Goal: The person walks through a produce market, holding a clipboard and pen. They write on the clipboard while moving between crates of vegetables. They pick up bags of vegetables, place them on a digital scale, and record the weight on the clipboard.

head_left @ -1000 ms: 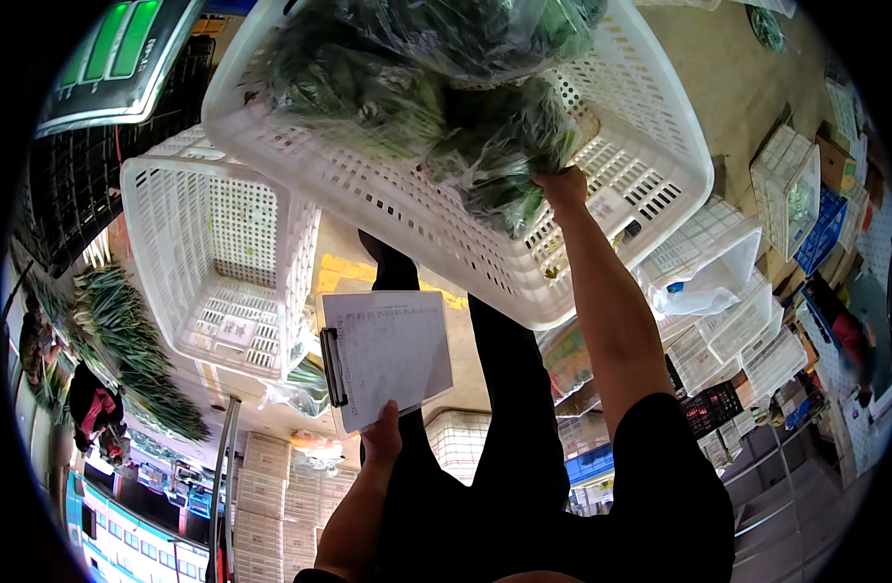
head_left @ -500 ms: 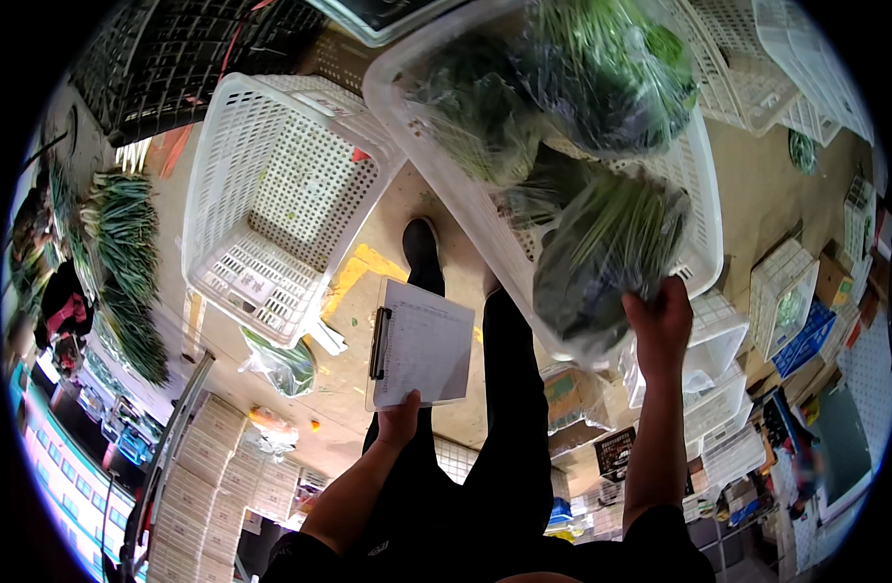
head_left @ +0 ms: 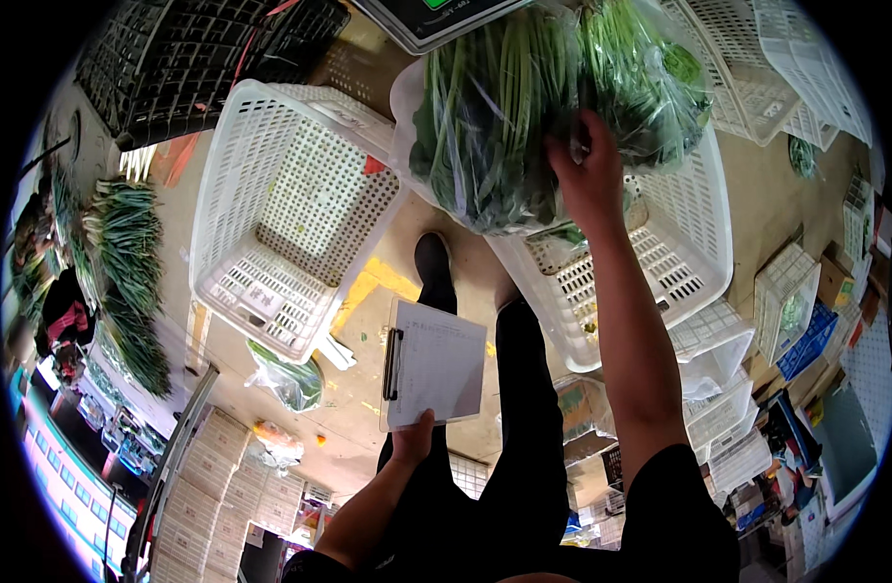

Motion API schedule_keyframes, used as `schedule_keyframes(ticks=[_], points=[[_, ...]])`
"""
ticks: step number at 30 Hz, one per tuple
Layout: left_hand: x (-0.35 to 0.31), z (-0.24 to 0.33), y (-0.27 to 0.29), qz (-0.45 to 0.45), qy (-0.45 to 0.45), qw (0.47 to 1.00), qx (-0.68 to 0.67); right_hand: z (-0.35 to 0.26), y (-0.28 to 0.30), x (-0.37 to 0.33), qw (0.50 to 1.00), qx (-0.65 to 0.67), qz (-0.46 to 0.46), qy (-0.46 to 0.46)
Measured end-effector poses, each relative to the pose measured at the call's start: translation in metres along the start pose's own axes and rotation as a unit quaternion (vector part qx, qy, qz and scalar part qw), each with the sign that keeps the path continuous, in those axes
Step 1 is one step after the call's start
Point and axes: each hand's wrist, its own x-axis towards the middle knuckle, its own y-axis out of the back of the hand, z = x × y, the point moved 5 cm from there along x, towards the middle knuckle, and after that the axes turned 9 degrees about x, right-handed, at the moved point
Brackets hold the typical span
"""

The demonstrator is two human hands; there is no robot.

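My left hand grips the lower edge of a clipboard with a printed paper sheet, thumb on top. My right hand reaches forward with its fingers curled on a clear plastic bag of leafy greens. The bag lies over the far left part of a white plastic basket, its long stems pointing away from me. Beside it, to the right, is another bag of greens. The basket's near part shows its slatted inside and a few leaf scraps.
A scale with a lit green display stands at the far edge. To the left is another white basket, with a bagged vegetable near it. Bundles of green onions lie far left, and stacked crates stand right.
My right hand has moved forward and left with the bag of greens, from the basket's near right part to its far left. The clipboard has shifted slightly right and nearer in view.
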Motion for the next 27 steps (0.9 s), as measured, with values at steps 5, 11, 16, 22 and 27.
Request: schedule_keyframes(ticks=[5, 11, 16, 22, 27], points=[[0.002, -0.024, -0.001, -0.025, 0.039, 0.999, -0.011, -0.001, 0.014, -0.009, 0.992, 0.101, -0.005, -0.070], [0.005, -0.003, 0.011, -0.030, 0.007, 0.999, 0.036, 0.058, 0.078, -0.066, 0.961, 0.133, 0.175, -0.166], [0.005, 0.010, 0.012, -0.015, 0.036, 0.999, -0.002, 0.231, 0.081, -0.162, 0.844, -0.112, 0.238, -0.467], [0.009, 0.009, 0.015, -0.009, 0.048, 0.999, 0.016, 0.273, 0.015, -0.152, 0.750, 0.126, 0.339, -0.553], [0.012, 0.020, 0.014, -0.013, 0.030, 0.999, 0.024, 0.239, 0.037, -0.139, 0.808, 0.019, 0.366, -0.462]])
